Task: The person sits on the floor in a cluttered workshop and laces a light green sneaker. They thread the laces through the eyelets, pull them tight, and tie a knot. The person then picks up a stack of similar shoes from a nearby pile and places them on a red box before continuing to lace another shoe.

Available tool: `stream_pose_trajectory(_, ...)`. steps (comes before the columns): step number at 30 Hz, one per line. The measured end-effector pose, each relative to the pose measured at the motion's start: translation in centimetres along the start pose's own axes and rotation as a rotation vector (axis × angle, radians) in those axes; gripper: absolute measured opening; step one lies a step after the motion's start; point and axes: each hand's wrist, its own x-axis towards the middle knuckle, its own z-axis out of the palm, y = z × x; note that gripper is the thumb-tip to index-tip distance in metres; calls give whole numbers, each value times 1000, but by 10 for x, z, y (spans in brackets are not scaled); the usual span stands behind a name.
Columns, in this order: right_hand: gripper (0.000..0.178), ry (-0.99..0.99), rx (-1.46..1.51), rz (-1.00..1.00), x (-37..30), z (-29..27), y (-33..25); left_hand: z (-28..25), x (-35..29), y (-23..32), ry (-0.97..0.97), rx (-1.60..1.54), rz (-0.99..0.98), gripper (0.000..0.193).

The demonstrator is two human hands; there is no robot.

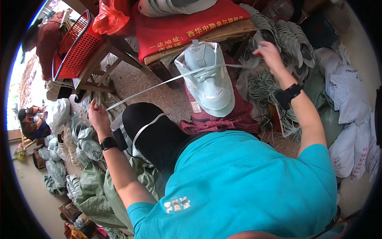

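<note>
The pale blue shoe (206, 85) sits beside the bench (239, 28), toe pointing away. Its pale lace (159, 85) stretches leftward, taut.

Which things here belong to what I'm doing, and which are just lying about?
In use:
pale shoe
white lace, drawn out toward the left hand and right hand

Apparently just lying about:
red basket, left
red plastic bag, beside the basket
white sacks, far right
</note>
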Motion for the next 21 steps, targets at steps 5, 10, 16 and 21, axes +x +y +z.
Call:
stream_pose_trajectory(5, 23, -348, -148, -236, -45, 74, -74, 127, -69, -34, -350, 431, 140, 27)
stream_pose_trajectory(10, 13, -373, -316, -343, -66, 92, -108, 204, -140, -70, -630, 330, 51, 32)
stream_pose_trajectory(16, 15, -406, -275, -336, -72, 91, -102, 222, -167, -102, -715, 300, -48, 31)
stream_pose_trajectory(21, 16, -400, -353, -311, -66, 89, -104, 223, -177, -94, -685, 340, -114, 29)
